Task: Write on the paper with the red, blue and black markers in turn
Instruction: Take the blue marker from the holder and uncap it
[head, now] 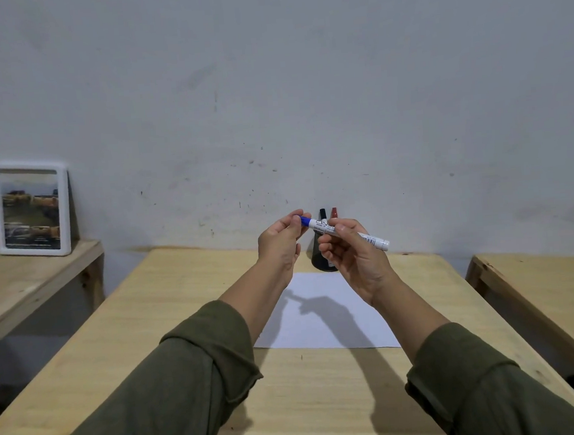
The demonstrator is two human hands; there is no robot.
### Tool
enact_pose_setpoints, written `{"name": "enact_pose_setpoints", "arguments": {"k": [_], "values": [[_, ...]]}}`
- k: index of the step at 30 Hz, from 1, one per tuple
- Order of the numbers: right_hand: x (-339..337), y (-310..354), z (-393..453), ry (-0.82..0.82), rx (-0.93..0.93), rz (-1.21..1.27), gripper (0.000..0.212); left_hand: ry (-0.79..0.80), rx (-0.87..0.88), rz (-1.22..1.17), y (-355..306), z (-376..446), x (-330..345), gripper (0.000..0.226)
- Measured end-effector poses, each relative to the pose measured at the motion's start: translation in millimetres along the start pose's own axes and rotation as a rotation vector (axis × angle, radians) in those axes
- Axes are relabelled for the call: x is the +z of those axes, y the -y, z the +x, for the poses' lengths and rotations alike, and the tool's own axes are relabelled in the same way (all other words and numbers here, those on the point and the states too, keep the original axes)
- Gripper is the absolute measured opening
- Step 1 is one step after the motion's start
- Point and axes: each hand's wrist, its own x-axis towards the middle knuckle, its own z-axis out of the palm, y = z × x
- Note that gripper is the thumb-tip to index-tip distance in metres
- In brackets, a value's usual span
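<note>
I hold the blue marker (345, 230) level in the air above the far end of the white paper (324, 312). My right hand (354, 256) grips its white barrel. My left hand (282, 243) pinches the blue cap end. The paper lies flat on the wooden table (151, 348) and looks blank. Behind my hands stands a black holder (318, 257), partly hidden, with the black marker (322, 213) and the red marker (334, 212) sticking up from it.
A white-framed picture (31, 208) stands on a lower wooden shelf (26, 279) at the left. Another wooden table (552, 296) is at the right, with a gap between. A grey wall rises right behind the holder.
</note>
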Motion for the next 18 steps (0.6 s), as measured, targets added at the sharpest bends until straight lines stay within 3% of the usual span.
{"name": "enact_pose_setpoints", "arguments": {"k": [18], "values": [[10, -15, 8, 0.071, -0.051, -0.051, 0.017, -0.149, -0.055, 0.001, -4, 2, -12, 0.02]]}}
